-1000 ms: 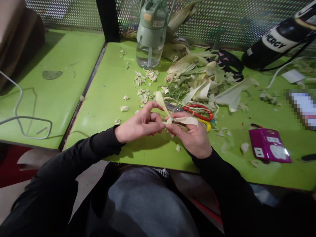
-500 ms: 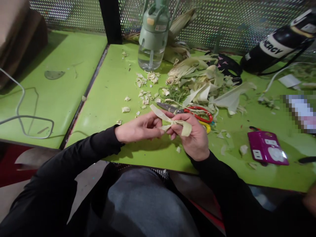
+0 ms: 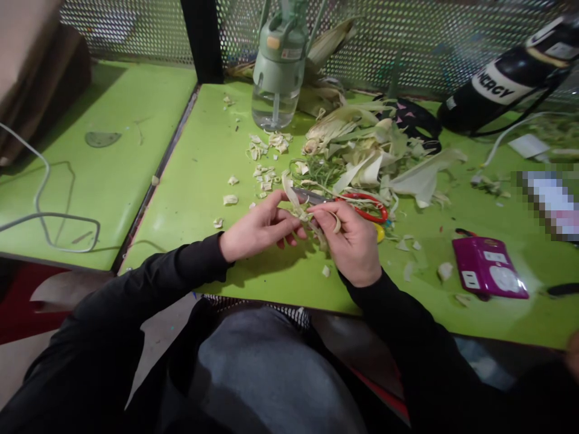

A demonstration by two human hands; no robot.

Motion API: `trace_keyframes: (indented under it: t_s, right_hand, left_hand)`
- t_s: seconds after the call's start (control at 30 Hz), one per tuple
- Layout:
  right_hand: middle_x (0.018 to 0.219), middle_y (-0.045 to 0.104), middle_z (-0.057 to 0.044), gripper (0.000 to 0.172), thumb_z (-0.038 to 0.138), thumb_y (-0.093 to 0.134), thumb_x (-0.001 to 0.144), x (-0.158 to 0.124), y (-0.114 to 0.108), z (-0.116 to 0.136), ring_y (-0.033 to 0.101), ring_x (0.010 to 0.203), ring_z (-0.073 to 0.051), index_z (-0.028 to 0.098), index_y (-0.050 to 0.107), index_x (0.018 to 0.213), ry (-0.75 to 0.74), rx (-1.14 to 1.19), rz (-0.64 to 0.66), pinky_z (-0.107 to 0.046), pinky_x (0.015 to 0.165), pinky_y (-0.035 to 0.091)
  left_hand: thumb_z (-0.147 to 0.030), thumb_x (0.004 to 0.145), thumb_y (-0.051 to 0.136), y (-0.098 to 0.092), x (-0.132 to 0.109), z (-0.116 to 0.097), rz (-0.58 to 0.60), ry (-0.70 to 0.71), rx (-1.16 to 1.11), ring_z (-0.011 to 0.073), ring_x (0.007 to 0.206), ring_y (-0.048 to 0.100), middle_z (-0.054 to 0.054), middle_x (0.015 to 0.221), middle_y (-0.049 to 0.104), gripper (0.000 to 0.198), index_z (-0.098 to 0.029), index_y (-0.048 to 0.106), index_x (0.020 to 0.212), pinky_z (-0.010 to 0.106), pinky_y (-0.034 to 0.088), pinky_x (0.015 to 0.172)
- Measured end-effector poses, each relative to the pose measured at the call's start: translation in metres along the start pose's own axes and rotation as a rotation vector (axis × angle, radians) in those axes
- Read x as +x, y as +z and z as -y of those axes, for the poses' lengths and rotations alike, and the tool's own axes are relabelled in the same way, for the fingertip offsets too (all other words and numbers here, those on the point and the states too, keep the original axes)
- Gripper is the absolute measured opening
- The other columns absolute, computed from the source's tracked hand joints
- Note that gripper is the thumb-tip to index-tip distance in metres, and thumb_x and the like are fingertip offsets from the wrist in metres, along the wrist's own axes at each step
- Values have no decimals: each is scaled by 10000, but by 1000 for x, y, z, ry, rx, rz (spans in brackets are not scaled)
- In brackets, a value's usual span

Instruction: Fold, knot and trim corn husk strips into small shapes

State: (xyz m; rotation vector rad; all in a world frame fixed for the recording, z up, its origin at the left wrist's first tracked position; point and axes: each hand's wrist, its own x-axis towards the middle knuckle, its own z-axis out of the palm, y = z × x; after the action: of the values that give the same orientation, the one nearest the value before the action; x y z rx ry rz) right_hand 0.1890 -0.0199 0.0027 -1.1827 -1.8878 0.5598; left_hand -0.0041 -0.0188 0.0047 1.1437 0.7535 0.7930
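A pale corn husk strip (image 3: 298,208), twisted and knotted, hangs between my hands above the table's front part. My right hand (image 3: 355,241) pinches it, and one curled end pokes out between the fingers. My left hand (image 3: 257,228) is at the strip's left side with its fingers spread; its index finger and thumb lie close to the strip, and whether they touch it is hard to tell. Just behind the hands lie scissors (image 3: 366,207) with red and yellow handles, partly covered by my right hand. A heap of corn husks (image 3: 366,157) spreads beyond them.
Cut husk bits (image 3: 265,175) are scattered left of the heap. A green water bottle (image 3: 277,78) stands at the back, and a black bottle (image 3: 502,84) leans back right. To the right lie a purple case (image 3: 488,268) and a phone (image 3: 554,202). A white cable (image 3: 40,181) crosses the left table.
The husk strip has turned between my hands and its loose ends have shifted. My left fingers have loosened and spread from the strip, while my right hand keeps its pinch.
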Motion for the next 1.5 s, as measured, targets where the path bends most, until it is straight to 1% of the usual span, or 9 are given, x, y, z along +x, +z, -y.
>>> trace_keyframes:
  t_s: [0.2, 0.3, 0.4, 0.53, 0.73, 0.83, 1.0, 1.23, 1.5]
  right_hand:
    - [645, 613, 45, 193, 399, 613, 934, -3, 2, 3, 463, 472, -80, 216, 619, 875, 95, 53, 35, -225, 472, 365]
    - [621, 611, 36, 225, 427, 583, 950, -5, 1, 6, 517, 497, -98, 222, 591, 857, 95, 33, 50, -238, 507, 405]
    - [641, 650, 22, 235, 435, 574, 955, -8, 0, 7, 589, 543, -118, 229, 575, 842, 116, 59, 43, -254, 563, 461]
    - [618, 633, 33, 246, 438, 578, 953, -8, -1, 7, 559, 512, -107, 225, 571, 830, 154, 121, 49, -249, 545, 456]
    - [721, 639, 13, 265, 473, 594, 934, 2, -5, 2, 566, 574, -116, 210, 612, 959, 222, 159, 117, -251, 531, 434]
    - [983, 671, -44, 297, 447, 607, 929, 5, -8, 1, 629, 812, -157, 221, 632, 1119, 135, 128, 14, -296, 722, 512]
    - [1011, 675, -48, 152, 374, 674, 885, 10, -7, 0, 635, 989, -212, 231, 725, 899, 24, 69, 154, -394, 948, 490]
    - [939, 701, -26, 154, 387, 691, 868, 12, -10, 2, 644, 884, -187, 235, 709, 889, 111, 272, 303, -354, 872, 505]
    - [833, 695, -14, 194, 398, 679, 884, 10, -3, 5, 635, 792, -168, 235, 703, 782, 126, 359, 261, -348, 810, 515]
  left_hand:
    - [-174, 903, 611, 7, 2, -4, 0, -71, -24, 70, 584, 636, -5, 748, 661, 148, -132, 512, 1005, 173, 496, 523]
    - [-143, 893, 593, 9, 3, -3, -22, -85, 9, 53, 529, 593, -25, 677, 625, 73, -121, 534, 931, 163, 478, 501]
    - [-162, 874, 623, 8, 3, 0, -17, -69, 19, 48, 508, 567, -39, 630, 608, 94, -125, 541, 901, 165, 476, 509]
    - [-249, 854, 682, 8, 1, 3, 20, -53, -47, 71, 539, 595, -20, 641, 635, 190, -143, 525, 857, 196, 509, 551]
    - [-371, 888, 670, 8, -2, 4, -77, -127, -240, 125, 711, 686, 72, 809, 725, 266, -122, 602, 957, 266, 573, 714]
    - [-290, 870, 702, 7, -1, 5, -61, -171, -236, 119, 731, 686, 80, 843, 732, 208, -107, 633, 941, 259, 571, 723]
    - [-262, 839, 736, 8, 3, 9, 26, -188, -179, 114, 719, 680, 76, 820, 725, 186, -88, 680, 868, 257, 571, 732]
    - [-332, 797, 784, 10, 4, 11, 81, -158, -159, 83, 643, 643, 51, 782, 725, 247, -102, 703, 839, 242, 565, 681]
    - [-323, 735, 840, 11, 4, 16, 125, -234, -221, 89, 633, 646, 54, 762, 735, 266, -98, 715, 804, 257, 567, 688]
